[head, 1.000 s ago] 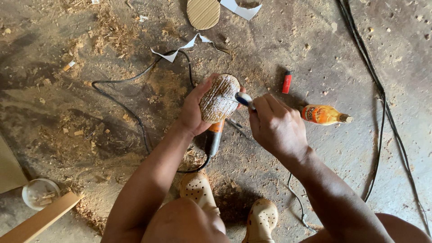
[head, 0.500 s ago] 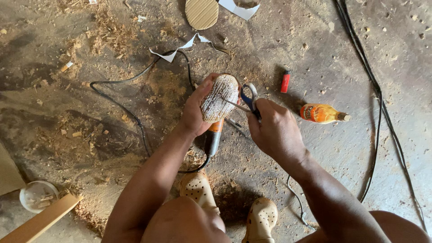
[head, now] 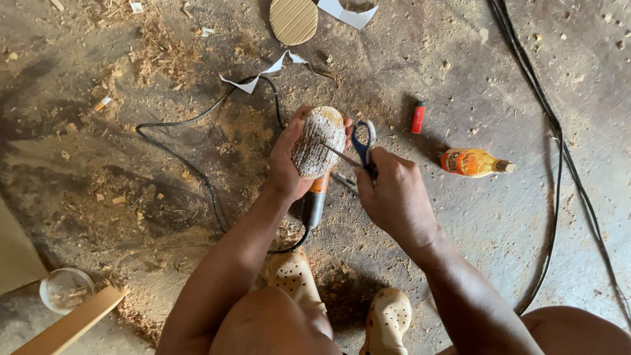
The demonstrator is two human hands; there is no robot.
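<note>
My left hand [head: 284, 169] grips an oval, rope-wrapped piece [head: 319, 141] and holds it up above the floor. My right hand [head: 393, 196] holds blue-handled scissors [head: 360, 148] whose blades point at the right side of the oval piece and touch it. Both hands are near the middle of the view. An orange-handled power tool [head: 315, 200] lies on the floor under the oval piece, mostly hidden by my left hand.
A black cable [head: 190, 141] loops across the sawdust-covered floor at left. An orange bottle [head: 474, 162] and a red lighter [head: 418, 118] lie at right, near more cables [head: 559, 144]. A corrugated cardboard oval [head: 293, 20] lies at the top. A small bowl [head: 64, 290] and wooden strip [head: 69, 323] sit bottom left.
My right hand has turned the scissors so the blue handles show upright and the blades meet the oval piece. The left hand has stayed almost still.
</note>
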